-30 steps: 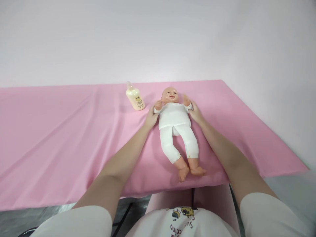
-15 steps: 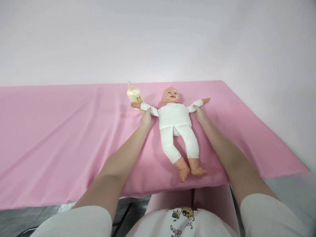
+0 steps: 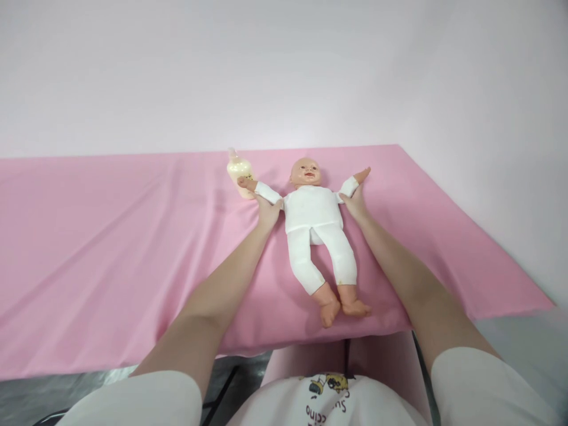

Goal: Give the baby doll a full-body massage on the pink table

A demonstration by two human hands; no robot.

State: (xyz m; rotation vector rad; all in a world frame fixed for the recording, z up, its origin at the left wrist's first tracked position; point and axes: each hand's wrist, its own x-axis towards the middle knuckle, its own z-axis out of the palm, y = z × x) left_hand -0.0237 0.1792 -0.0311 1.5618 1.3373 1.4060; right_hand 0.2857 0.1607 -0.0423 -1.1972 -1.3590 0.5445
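**On pink cloth (image 3: 110,254), a doll (image 3: 313,207) held by both arms**

We see pink cloth creased in long folds. The doll lies face up, feet near the front edge, glossy-headed, with a matte white body. A rounded, cream-coloured bottle (image 3: 239,170) is partly hidden behind one doll hand. Our left hand (image 3: 268,211) and right hand (image 3: 355,204) each clasp one spread white arm.

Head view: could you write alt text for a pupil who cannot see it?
A person's left hand and right hand hold a baby doll by its outspread arms; it lies face up, in white, on a pink cloth. A pale yellow bottle is partly hidden behind one doll hand.
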